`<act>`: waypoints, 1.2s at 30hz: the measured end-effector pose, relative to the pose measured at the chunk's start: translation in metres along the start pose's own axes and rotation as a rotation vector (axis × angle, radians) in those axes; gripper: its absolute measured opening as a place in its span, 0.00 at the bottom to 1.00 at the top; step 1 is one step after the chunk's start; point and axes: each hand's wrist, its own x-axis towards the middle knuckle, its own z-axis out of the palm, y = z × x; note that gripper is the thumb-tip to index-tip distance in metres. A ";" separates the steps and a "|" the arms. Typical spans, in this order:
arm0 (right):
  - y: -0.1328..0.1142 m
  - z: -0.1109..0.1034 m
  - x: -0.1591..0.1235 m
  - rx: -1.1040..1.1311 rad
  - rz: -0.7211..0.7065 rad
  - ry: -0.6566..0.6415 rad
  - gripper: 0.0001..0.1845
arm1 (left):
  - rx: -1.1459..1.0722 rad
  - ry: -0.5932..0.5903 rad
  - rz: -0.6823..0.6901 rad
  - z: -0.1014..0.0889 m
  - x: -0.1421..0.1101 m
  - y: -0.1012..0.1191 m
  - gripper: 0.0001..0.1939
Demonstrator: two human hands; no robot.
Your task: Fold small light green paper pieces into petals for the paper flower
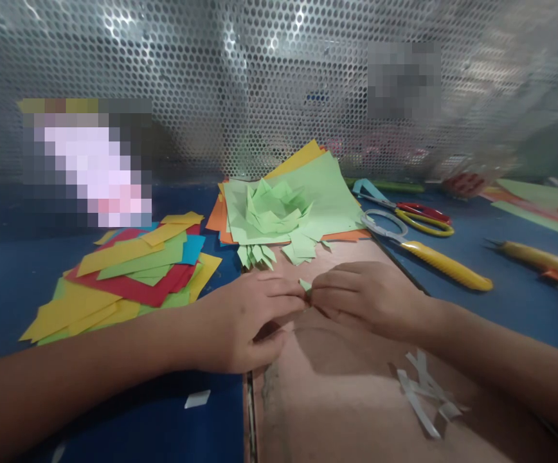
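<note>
Fingertips of left hand and right hand pinch a tiny green paper piece together, pressed low on the board for steadiness.

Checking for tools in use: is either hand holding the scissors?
No: the scissors lie apart on the blue table while both hands pinch a small green paper piece.

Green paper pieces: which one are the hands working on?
The small green paper piece, pinched between the left hand and right hand; the folded green flower and loose green petals lie untouched behind.
</note>
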 end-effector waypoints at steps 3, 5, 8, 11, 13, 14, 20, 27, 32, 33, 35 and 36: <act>-0.002 0.001 0.004 0.069 0.082 0.008 0.13 | 0.023 -0.011 0.000 0.000 0.001 0.000 0.17; -0.001 0.000 0.005 0.120 0.111 0.012 0.12 | 0.040 -0.023 -0.012 -0.001 0.001 0.000 0.17; 0.002 -0.001 0.005 0.195 0.097 0.039 0.11 | 0.044 -0.021 -0.008 -0.001 0.000 0.001 0.17; 0.006 0.000 0.004 0.269 0.064 0.089 0.09 | 0.032 -0.022 -0.002 -0.001 -0.001 0.001 0.18; 0.006 0.001 0.004 0.301 0.086 0.108 0.08 | 0.022 -0.025 -0.004 -0.001 -0.001 0.000 0.17; 0.005 0.002 0.005 0.315 0.113 0.112 0.07 | 0.016 -0.027 -0.006 -0.001 -0.001 0.000 0.17; -0.008 0.006 0.012 0.420 0.334 0.103 0.08 | 0.001 -0.052 -0.019 -0.002 0.000 0.001 0.16; -0.009 0.004 0.014 0.512 0.411 0.106 0.08 | 0.004 -0.042 -0.007 -0.003 -0.001 0.001 0.16; -0.009 0.004 0.014 0.505 0.448 0.095 0.08 | -0.001 -0.035 -0.009 -0.003 0.000 0.001 0.17; -0.010 0.004 0.015 0.504 0.457 0.096 0.08 | -0.001 -0.030 -0.010 -0.003 0.000 0.002 0.17; -0.011 0.004 0.016 0.501 0.481 0.102 0.08 | 0.001 -0.014 -0.009 -0.003 -0.001 0.003 0.16; -0.012 0.004 0.016 0.499 0.493 0.104 0.08 | 0.003 -0.004 -0.007 -0.003 -0.001 0.003 0.16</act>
